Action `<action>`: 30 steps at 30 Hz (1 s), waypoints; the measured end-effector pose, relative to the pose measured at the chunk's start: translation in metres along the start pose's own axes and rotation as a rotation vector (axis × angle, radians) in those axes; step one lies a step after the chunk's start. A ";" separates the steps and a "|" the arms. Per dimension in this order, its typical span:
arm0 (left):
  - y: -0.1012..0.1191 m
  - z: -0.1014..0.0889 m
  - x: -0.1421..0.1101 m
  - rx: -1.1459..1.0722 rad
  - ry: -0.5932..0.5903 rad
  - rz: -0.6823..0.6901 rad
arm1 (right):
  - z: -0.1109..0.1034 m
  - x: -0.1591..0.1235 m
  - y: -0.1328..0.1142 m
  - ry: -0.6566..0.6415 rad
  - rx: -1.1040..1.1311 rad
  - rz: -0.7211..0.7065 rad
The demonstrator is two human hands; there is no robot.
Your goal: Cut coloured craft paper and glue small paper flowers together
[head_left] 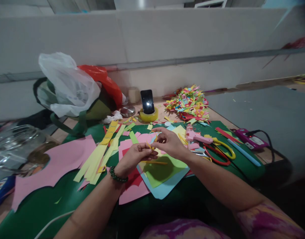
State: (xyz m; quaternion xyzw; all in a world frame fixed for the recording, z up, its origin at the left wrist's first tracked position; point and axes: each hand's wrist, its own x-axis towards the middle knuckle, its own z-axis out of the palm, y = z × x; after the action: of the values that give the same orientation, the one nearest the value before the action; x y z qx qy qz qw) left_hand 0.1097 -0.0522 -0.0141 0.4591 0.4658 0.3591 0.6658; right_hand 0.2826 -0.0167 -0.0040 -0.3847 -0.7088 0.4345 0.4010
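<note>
Over the green mat [68, 186], the left hand [139, 154] and right hand [168, 142] meet, fingertips pinching a small yellow paper piece [150, 146] between them, above the green sheet [162, 171]. The pink glue gun [196, 136] and red-handled scissors [217, 157] lie right of them. I can't read any writing, not even on the purple device [252, 139] or the blue packet [3, 191].

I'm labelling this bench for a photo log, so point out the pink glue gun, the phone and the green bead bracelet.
Pink glue gun [197, 137], head view: on the body.
Phone [147, 101], head view: on the dark screen.
Green bead bracelet [119, 179], head view: on the beads.
</note>
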 end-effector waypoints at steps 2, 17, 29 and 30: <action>0.000 0.000 0.000 -0.001 -0.003 -0.001 | -0.001 0.000 -0.001 -0.013 0.012 0.005; 0.004 0.006 -0.003 0.140 0.034 0.134 | -0.005 0.003 0.000 -0.002 -0.019 -0.039; -0.002 0.009 -0.001 0.246 0.009 0.165 | -0.011 0.006 0.006 -0.004 0.016 -0.044; -0.001 0.009 -0.002 0.248 0.003 0.165 | -0.010 0.007 0.005 -0.011 0.037 -0.027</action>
State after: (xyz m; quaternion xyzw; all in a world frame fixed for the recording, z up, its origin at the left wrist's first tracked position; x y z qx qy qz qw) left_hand 0.1180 -0.0566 -0.0136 0.5739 0.4682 0.3530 0.5717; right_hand 0.2904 -0.0059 -0.0044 -0.3651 -0.7081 0.4441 0.4099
